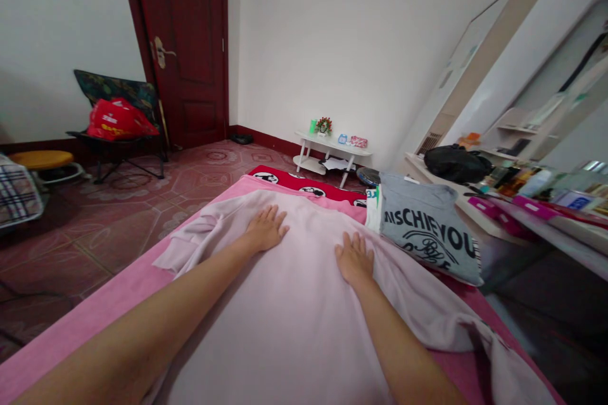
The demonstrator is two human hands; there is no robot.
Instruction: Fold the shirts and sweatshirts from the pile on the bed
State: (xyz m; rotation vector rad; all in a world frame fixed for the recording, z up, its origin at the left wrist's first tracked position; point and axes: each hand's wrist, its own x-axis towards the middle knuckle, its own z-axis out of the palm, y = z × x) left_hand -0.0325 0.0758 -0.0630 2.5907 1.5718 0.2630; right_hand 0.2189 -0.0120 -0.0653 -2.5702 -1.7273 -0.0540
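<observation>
Pale pink sweatshirt (pixel 294 323): one, spread on the pink-covered bed (pixel 128 291).
Long axis: runs straight away from the person; shoulder end points at the red cloth (pixel 288 180).
Sleeves (pixel 190 243): two, one bunched left, one trailing right.
Hands: two; left hand (pixel 267 229), right hand (pixel 355 258) open, flat on fabric, gripping nothing.
Grey printed T-shirt (pixel 418 205): one, beyond right hand.

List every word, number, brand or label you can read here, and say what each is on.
"ISCHIEVOU": black capitals on the folded grey shirt; a partly hidden letter precedes it.
Looping script below that: not legible.
Dark marks on the white cloth beside it: perhaps digits, too small to be sure.
White and yellow print on the red bag: too blurred.
Labels on the bottles: too small.
</observation>
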